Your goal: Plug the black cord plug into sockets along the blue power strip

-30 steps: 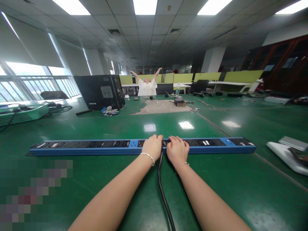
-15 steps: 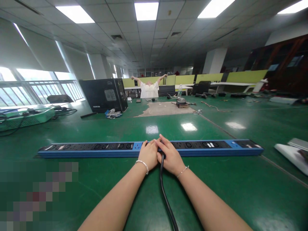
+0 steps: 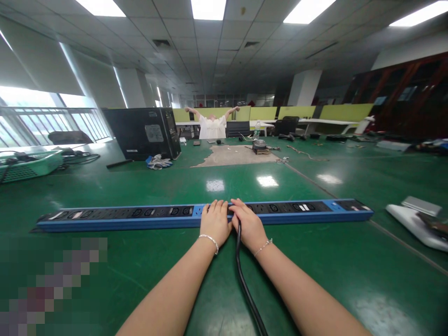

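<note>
A long blue power strip (image 3: 119, 224) with black socket panels lies across the green table. My left hand (image 3: 215, 221) rests on its middle, fingers together over the top and the palm on the front edge. Close beside it, my right hand (image 3: 248, 225) is closed at the upper end of a black cable (image 3: 245, 289), which runs down towards the bottom of the view. The plug end is hidden under the fingers of my right hand, over the strip's sockets.
A black computer case (image 3: 143, 133) stands at the back left, with gloves (image 3: 159, 162) before it and a green basket (image 3: 38, 168) further left. A white object (image 3: 413, 226) lies right. Behind the table, a person in white (image 3: 212, 126) has both arms stretched out.
My hands have moved slightly apart; the left one now lies flatter along the strip, and the right fingers no longer overlap it. The view has shifted a little.
</note>
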`<act>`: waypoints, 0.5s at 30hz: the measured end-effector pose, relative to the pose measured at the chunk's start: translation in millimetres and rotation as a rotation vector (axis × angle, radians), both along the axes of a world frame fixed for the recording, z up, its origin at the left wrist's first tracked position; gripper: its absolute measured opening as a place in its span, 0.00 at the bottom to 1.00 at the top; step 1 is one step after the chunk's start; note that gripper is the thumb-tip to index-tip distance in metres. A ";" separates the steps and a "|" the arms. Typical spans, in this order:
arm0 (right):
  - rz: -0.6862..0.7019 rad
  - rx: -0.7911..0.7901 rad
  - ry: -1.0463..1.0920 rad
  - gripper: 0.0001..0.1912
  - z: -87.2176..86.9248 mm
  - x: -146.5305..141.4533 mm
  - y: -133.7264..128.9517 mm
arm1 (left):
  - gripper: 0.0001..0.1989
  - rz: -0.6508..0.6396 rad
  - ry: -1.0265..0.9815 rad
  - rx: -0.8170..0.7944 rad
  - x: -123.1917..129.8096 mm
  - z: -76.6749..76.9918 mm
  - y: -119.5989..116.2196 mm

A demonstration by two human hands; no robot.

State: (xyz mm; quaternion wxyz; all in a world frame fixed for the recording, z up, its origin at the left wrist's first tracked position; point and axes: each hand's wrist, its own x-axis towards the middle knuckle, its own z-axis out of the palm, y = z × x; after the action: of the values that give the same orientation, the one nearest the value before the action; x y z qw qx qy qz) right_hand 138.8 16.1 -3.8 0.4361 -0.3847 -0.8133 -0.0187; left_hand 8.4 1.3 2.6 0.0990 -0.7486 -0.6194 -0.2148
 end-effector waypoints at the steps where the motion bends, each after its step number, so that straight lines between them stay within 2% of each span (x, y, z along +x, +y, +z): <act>1: -0.006 -0.009 -0.001 0.17 -0.8 -0.1 -0.8 | 0.23 0.001 -0.002 0.001 0.0 0.2 -0.3; 7: -0.040 0.000 -0.001 0.18 -4.3 0.1 -2.6 | 0.23 -0.005 -0.014 0.012 0.3 -0.2 -0.7; 15: -0.098 0.056 0.018 0.17 0.2 -3.7 7.2 | 0.24 -0.018 -0.022 0.024 1.4 -0.2 0.8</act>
State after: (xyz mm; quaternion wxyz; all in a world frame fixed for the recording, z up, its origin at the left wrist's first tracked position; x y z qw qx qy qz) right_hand 135.2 23.3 -3.6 0.4525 -0.4118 -0.7888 -0.0596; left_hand 9.7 2.0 2.4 0.0995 -0.7504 -0.6111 -0.2312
